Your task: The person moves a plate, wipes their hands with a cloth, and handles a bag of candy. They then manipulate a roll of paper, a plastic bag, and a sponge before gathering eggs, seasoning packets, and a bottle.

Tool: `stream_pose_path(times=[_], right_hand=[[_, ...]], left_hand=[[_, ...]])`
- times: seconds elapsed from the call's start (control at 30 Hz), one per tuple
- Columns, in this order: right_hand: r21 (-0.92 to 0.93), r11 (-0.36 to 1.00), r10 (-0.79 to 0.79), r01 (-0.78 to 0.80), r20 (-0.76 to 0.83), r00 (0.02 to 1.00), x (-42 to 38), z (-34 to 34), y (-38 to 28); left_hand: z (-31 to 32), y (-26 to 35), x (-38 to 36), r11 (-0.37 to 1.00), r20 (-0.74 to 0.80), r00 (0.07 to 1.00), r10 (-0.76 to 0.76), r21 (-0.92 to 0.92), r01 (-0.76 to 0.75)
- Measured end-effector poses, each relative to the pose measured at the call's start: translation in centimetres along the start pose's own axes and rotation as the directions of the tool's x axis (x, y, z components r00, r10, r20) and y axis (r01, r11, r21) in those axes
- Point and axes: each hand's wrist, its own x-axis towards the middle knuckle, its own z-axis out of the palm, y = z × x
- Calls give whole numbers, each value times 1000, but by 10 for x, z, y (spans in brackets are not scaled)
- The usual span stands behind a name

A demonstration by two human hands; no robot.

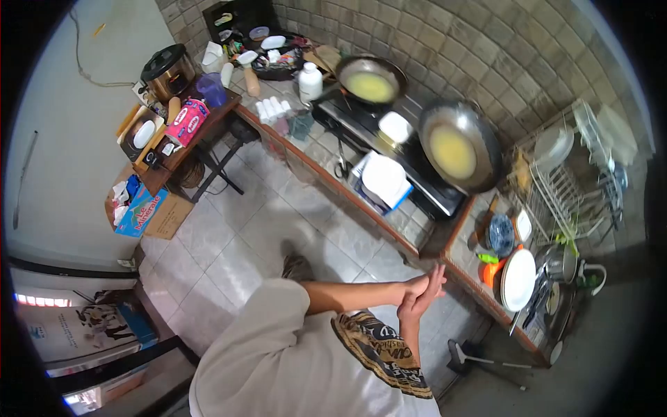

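Observation:
My left hand (415,285) and my right hand (415,306) meet in front of my body, close to the counter's front edge. The two hands press together with fingers stretched out, overlapping so that part of the left one is hidden. No object shows between them. Ahead, a large wok (455,144) with yellowish liquid sits on the black gas stove (434,198). A smaller pan (369,80), also holding yellow liquid, rests on the stove's far burner.
A white plate (519,279), a blue glass bowl (501,234) and a dish rack (556,191) occupy the right counter. Scissors (342,165) and a white bottle (310,82) lie left of the stove. A cardboard box (167,217) stands on the tiled floor.

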Motion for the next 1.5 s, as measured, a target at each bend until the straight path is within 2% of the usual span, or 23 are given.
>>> stream_pose_path(times=[0.03, 0.07, 0.17, 0.23, 0.3, 0.37, 0.47, 0.5, 0.57, 0.67, 0.93, 1.0, 1.07, 1.1, 1.13, 1.2, 1.23, 1.3, 1.33, 1.37, 1.4, 1.47, 1.5], right_hand=[[-17, 995, -94, 95, 34, 995, 13, 17, -10], [-13, 993, -116, 116, 33, 993, 18, 40, -11], [-130, 981, -123, 140, 131, 984, 34, 118, -24], [95, 962, 209, -257, 352, 913, 39, 172, -18], [111, 976, 124, -187, 420, 899, 47, 218, -20], [292, 725, 283, -623, 698, 657, 68, 252, -66], [446, 579, 124, -683, 779, 614, 99, 289, -143], [426, 464, 12, -777, 873, 487, 111, 296, -159], [580, 131, -334, -804, 790, 515, 117, 314, -181], [576, 103, -390, -811, 774, 500, 149, 318, -200], [482, 22, -624, -876, 691, 365, 282, 350, -248], [520, -5, -637, -854, 657, 403, 305, 351, -253], [696, 56, -532, -716, 627, 569, 319, 357, -249], [813, 133, -641, -568, 507, 576, 322, 374, -235], [802, 126, -643, -583, 514, 568, 328, 384, -226], [894, 444, -740, 55, 331, 585, 346, 403, -221], [911, 361, -757, 200, 161, 633, 340, 425, -203], [891, 333, -760, 308, 60, 647, 352, 437, -189], [849, 301, -763, 435, -60, 643, 363, 447, -181], [728, 183, -863, 660, -203, 463, 376, 464, -163], [738, 183, -861, 649, -198, 468, 374, 471, -149], [727, 616, -601, 303, 184, 778, 370, 482, -137], [799, 596, -451, 81, 250, 857, 376, 487, -148]], left_hand=[[-5, 35, 6, 907, -93, 922, -377, -239, 346], [-18, 65, 6, 643, -82, 700, -709, -481, 596], [-124, 115, -34, 652, 183, 821, -540, -527, 546], [-149, 209, -57, 750, -214, 771, -600, -485, 450], [-180, 285, -82, 843, -251, 866, -432, -453, 290], [-198, 326, -102, 963, -358, 915, -188, -250, 100], [-203, 361, -114, 927, -416, 901, 123, 372, 45], [-205, 362, -113, 913, -429, 898, 98, 399, 91], [-212, 361, -103, 476, -278, 911, 305, 873, 107], [-212, 371, -94, -176, -13, 930, 369, 981, 83], [-300, 428, -44, -624, 389, 747, 539, 780, 44], [-337, 425, -27, -602, 427, 702, 569, 798, 2], [-349, 436, -3, -302, 105, 649, 754, 932, 200], [-353, 439, 9, -303, 93, 651, 753, 928, 217], [-353, 441, 24, 59, -146, 566, 811, 984, 169], [-349, 441, 51, 705, -628, 429, 649, 708, -30], [-345, 442, 64, 893, -801, 396, 448, 417, -169], [-360, 427, 76, 928, -873, 334, 354, 285, -239], [-387, 398, 64, 876, -674, 561, 481, 392, -280], [-401, 381, 56, 814, -412, 731, 544, 471, -341], [-396, 383, 60, 816, -424, 725, 542, 472, -334], [-377, 399, 74, 902, -657, 694, 295, 431, 24], [-368, 413, 85, 905, -752, 635, 176, 378, 197]])
